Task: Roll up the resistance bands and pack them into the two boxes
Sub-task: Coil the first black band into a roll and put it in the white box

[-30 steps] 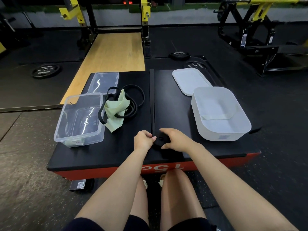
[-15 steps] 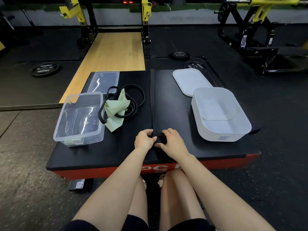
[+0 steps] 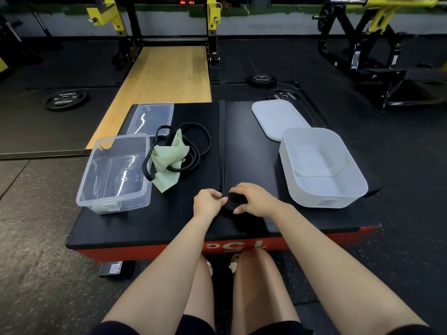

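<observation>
Two hands on one band right now: your left hand (image 3: 208, 201) and right hand (image 3: 254, 199) are both curled around a black band roll (image 3: 234, 201) just below the middle of the frame, fingers pinching it from either side on the black platform (image 3: 145, 228). The unrolled tail of that black band (image 3: 221, 141) runs straight up the center of the frame from the roll toward the platform's far edge. Left of center there's a loose pile: a light green band (image 3: 170, 157) crumpled up with thin black loop bands (image 3: 196, 143) tangled around and under it. Just left of that pile sits the clear box (image 3: 113, 175), open, with something pale showing at its near bottom corner, can't tell what. Its clear lid (image 3: 151, 117) lies flat behind it, toward the upper left. Over on the right side of the frame is the white box (image 3: 321, 165), also open, looks like there's a pale sheet or liner inside. The white lid (image 3: 277, 118) lies just above it, touching or slightly tucked behind the box's far corner. Weight plates (image 3: 65, 99) lie on the floor in the upper part of the frame.
</observation>
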`<action>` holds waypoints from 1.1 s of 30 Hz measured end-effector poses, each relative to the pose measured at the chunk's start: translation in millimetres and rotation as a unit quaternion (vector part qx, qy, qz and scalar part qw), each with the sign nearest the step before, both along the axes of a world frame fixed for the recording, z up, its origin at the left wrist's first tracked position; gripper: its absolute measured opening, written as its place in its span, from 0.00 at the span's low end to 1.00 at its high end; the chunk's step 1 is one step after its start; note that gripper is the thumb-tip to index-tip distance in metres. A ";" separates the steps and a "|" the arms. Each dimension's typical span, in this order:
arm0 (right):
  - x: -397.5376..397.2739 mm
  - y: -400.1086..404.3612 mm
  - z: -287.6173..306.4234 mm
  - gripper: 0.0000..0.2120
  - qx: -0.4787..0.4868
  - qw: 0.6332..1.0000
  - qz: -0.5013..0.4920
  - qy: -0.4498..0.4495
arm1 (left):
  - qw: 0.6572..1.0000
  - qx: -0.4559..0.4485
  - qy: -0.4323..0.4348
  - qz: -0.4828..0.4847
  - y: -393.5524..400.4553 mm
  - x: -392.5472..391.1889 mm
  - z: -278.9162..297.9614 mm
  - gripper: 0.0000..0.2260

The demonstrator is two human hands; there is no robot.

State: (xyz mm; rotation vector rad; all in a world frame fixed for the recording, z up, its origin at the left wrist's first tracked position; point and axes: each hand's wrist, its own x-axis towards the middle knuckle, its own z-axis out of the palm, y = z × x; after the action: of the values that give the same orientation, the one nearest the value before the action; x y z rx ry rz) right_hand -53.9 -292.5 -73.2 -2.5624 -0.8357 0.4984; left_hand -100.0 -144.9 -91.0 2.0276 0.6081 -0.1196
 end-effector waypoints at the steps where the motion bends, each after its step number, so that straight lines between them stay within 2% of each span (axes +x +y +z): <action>1: -0.6 -0.1 -1.3 0.31 0.004 1.000 -0.005 0.005 | 1.000 0.001 0.002 0.004 -0.7 0.5 -0.2 0.11; 5: -16.1 -2.3 -13.7 0.36 0.046 0.995 -0.087 0.023 | 1.000 0.016 0.004 0.010 -3.7 2.7 0.1 0.10; 9: -41.8 4.4 -26.6 0.36 0.092 0.972 -0.213 -0.033 | 1.000 0.025 0.002 0.011 -4.5 2.3 1.3 0.10; 13: -49.6 19.8 -28.2 0.34 0.056 0.962 -0.248 -0.103 | 1.000 0.023 0.000 0.007 -4.7 0.7 1.7 0.11; 18: -46.9 27.4 -27.6 0.30 0.024 0.957 -0.250 -0.147 | 1.000 0.011 -0.016 0.008 -6.3 0.1 1.7 0.11; 23: -43.2 24.1 -30.2 0.27 0.021 0.961 -0.224 -0.162 | 1.000 -0.009 -0.008 0.007 -5.9 2.4 2.9 0.19; 29: -32.7 14.4 -23.2 0.30 0.039 0.980 -0.167 -0.101 | 1.000 -0.005 -0.003 -0.006 -6.8 -0.2 0.9 0.18; 33: -20.2 10.4 -12.0 0.33 -0.003 0.992 -0.111 -0.061 | 1.000 -0.002 0.005 -0.013 -6.1 -2.1 -0.4 0.18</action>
State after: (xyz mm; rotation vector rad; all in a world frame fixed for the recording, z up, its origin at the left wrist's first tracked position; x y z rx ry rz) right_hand -74.1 -282.2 -85.2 -2.6703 -0.5773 0.2776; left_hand -102.1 -151.0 -91.5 2.0335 0.5862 -0.1460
